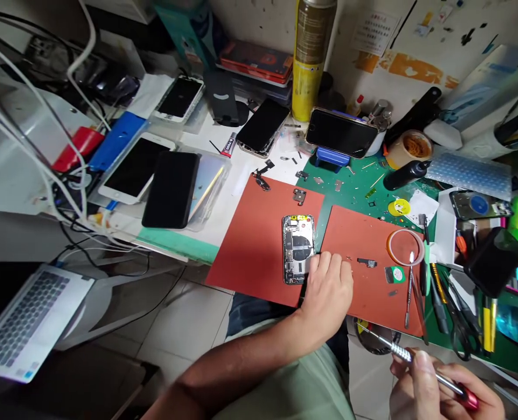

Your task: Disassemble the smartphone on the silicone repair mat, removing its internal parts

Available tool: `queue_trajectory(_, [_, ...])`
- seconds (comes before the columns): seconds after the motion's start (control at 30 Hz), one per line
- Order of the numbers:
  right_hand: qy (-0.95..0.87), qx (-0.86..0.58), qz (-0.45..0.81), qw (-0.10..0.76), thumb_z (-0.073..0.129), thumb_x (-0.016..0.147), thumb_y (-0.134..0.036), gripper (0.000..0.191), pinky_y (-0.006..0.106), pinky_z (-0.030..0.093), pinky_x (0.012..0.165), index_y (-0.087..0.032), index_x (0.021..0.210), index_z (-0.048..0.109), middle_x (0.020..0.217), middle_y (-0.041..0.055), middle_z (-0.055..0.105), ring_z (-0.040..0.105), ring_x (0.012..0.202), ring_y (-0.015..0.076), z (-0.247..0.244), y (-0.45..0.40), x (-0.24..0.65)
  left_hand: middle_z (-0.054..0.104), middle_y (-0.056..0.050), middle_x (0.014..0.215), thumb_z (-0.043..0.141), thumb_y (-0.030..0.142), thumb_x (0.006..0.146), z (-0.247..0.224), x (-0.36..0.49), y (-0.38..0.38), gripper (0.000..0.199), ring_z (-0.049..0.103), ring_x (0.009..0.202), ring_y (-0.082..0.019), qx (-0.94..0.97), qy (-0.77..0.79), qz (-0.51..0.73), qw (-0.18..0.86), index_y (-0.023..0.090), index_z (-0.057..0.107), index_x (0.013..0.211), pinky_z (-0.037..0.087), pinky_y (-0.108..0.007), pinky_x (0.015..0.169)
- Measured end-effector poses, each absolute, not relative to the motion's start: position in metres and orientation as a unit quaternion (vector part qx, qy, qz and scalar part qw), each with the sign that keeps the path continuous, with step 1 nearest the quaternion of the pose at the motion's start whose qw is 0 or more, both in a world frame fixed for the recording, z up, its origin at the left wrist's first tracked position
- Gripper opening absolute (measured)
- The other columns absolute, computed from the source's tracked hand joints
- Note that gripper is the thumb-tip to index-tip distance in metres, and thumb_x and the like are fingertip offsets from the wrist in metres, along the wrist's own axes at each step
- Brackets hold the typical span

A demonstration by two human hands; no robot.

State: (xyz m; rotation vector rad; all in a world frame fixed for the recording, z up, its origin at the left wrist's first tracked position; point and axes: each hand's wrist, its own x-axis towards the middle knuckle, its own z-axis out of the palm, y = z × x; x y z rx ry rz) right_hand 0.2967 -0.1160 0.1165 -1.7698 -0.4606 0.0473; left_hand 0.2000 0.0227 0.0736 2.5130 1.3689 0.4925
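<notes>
An opened phone (300, 248) with its inner parts showing lies on the left red mat (250, 251). My left hand (328, 291) rests at the phone's lower right edge, its fingers together against that side; what they hold, if anything, is hidden. At the lower right, my right hand (438, 388) grips a slim screwdriver (445, 382) with a red end, its tip pointing up and left, off the table's front edge. Small parts, one of them a black piece (366, 263), lie on the right red mat (350, 233). Above the phone sits a small metal part (299, 196).
Several phones, including a white one (136, 169), lie at the left. A yellow spray can (308, 58) and a propped phone (341, 133) stand at the back. Tweezers, scissors (460, 332) and a tape ring (405, 247) lie right. A laptop (31, 321) is lower left.
</notes>
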Motion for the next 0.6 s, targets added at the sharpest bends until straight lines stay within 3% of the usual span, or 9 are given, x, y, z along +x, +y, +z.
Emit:
queue_trajectory(0.3, [-0.173, -0.744, 0.033, 0.644, 0.096, 0.077, -0.027, 0.033, 0.025, 0.053, 0.042, -0.021, 0.088, 0.065, 0.063, -0.0055, 0.068, 0.063, 0.044, 0.0135, 0.131, -0.093, 0.274, 0.06, -0.005, 0.085, 0.061, 0.009, 0.103, 0.074, 0.194, 0.031, 0.018, 0.052, 0.085, -0.027, 0.854, 0.47, 0.177, 0.139, 0.02, 0.061, 0.089, 0.039, -0.043, 0.077])
queue_trajectory(0.6, [-0.156, -0.744, 0.044, 0.648, 0.096, 0.077, -0.027, 0.033, 0.022, 0.054, 0.044, -0.019, 0.086, 0.065, 0.064, -0.0045, 0.071, 0.065, 0.045, 0.0121, 0.136, -0.095, 0.277, 0.062, -0.007, 0.089, 0.061, 0.006, 0.101, 0.075, 0.211, 0.036, 0.017, 0.052, 0.085, -0.027, 0.872, 0.436, 0.173, 0.142, 0.018, 0.063, 0.09, 0.04, -0.043, 0.078])
